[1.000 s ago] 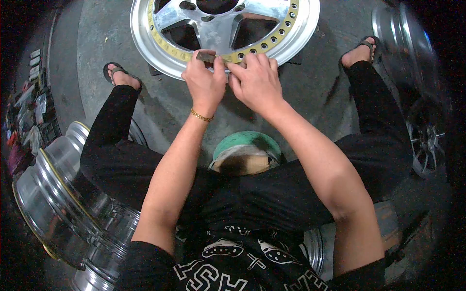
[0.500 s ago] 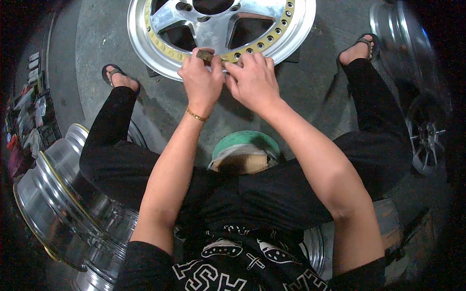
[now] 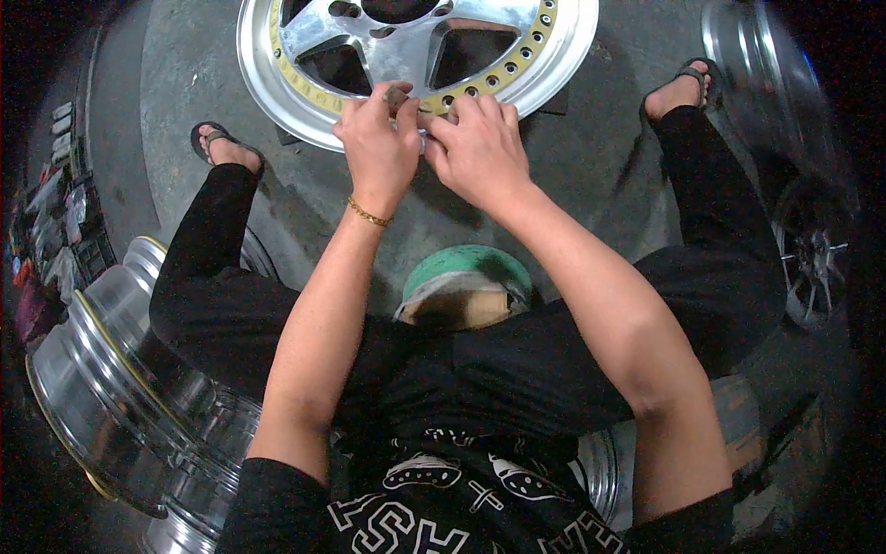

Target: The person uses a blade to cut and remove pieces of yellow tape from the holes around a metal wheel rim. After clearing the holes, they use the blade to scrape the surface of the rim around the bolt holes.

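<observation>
A polished alloy wheel [image 3: 277, 88] with silver spokes and a yellow band of bolt holes [image 3: 517, 55] lies flat on the concrete floor between my feet. My left hand [image 3: 374, 152] pinches a small dark sanding piece [image 3: 397, 95] against the wheel's near edge. My right hand [image 3: 475, 152] presses beside it, fingers curled onto the same spot of the yellow band. The two hands touch each other. What lies under my right fingers is hidden.
A green roll with a cardboard core [image 3: 466, 286] sits between my knees. Shiny wheel barrels [image 3: 120, 369] stand at my left. Another wheel [image 3: 808, 268] leans at the right. Small items [image 3: 55, 212] line the left floor edge. My sandalled feet [image 3: 217, 143] flank the wheel.
Both hands have slid slightly forward along the wheel's edge with the dark piece, which is now more covered by my left fingers.
</observation>
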